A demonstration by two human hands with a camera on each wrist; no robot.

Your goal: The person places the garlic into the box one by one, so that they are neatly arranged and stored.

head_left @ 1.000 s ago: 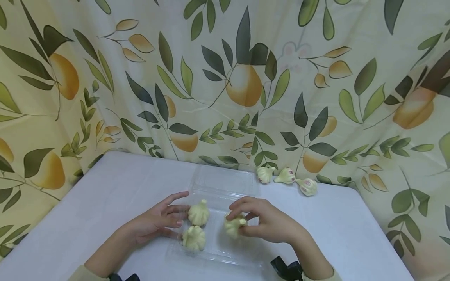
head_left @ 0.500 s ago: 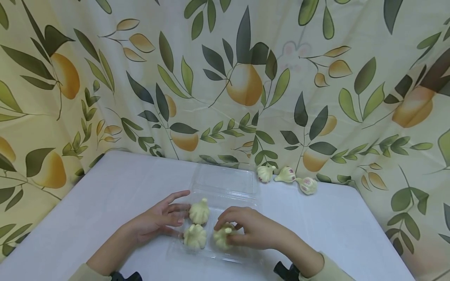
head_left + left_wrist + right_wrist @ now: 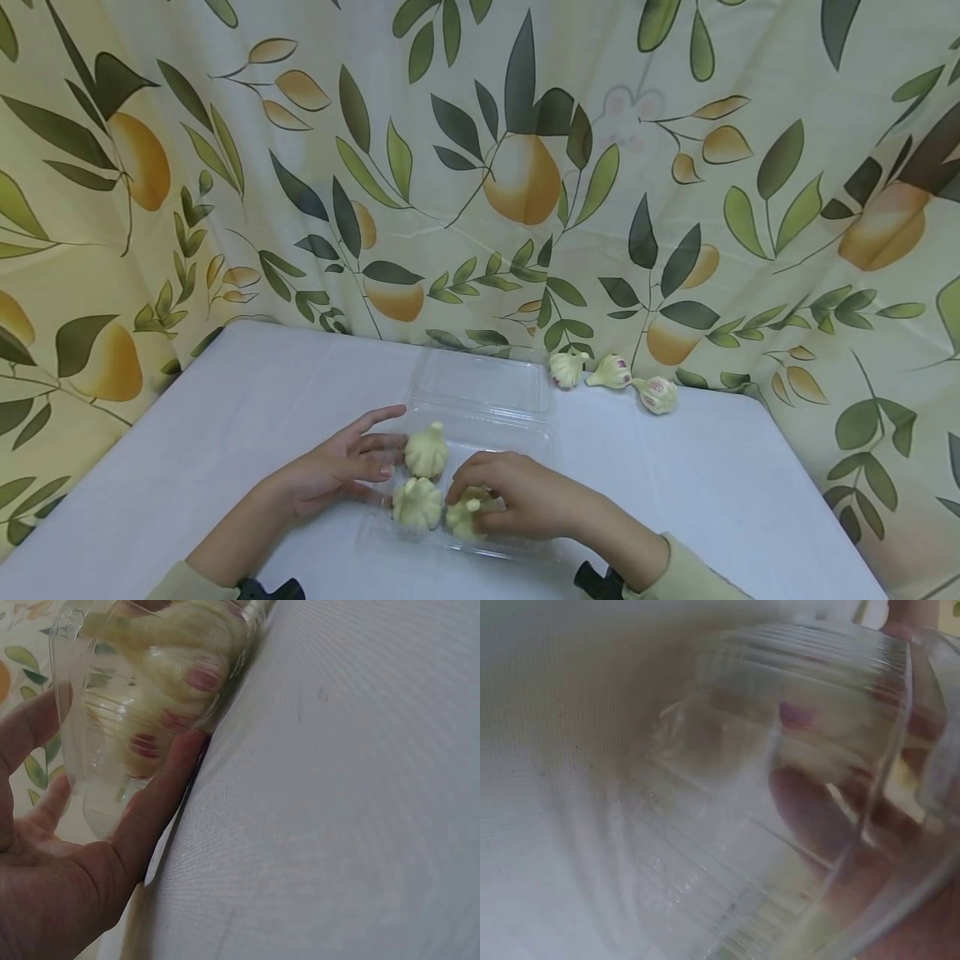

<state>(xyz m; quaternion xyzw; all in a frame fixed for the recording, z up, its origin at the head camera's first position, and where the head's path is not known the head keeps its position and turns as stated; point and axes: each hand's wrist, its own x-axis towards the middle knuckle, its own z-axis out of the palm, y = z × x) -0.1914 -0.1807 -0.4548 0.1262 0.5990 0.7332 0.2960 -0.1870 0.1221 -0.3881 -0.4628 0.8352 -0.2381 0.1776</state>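
Observation:
A clear plastic clamshell box [image 3: 525, 442] lies with its lid folded back on the table. Two garlic bulbs stand in its left half, a rear bulb [image 3: 426, 451] and a front bulb [image 3: 417, 503]. My right hand [image 3: 517, 496] reaches into the box and grips a third garlic bulb [image 3: 463, 515] beside the front one. Through the box wall, the right wrist view shows its fingers [image 3: 810, 806] at that bulb. My left hand [image 3: 337, 468] has its fingers spread along the box's left side. In the left wrist view its fingers [image 3: 161, 799] touch the clear wall.
Three more garlic bulbs with purple marks lie at the table's back edge: a left one [image 3: 567, 369], a middle one [image 3: 611, 372] and a right one [image 3: 657, 395]. The lid [image 3: 483, 387] reaches back toward the patterned curtain [image 3: 480, 167]. White cloth covers the table [image 3: 285, 375].
My right hand has carried its garlic bulb left and toward the front of the box, next to the front bulb. The left hand has stayed at the box's side.

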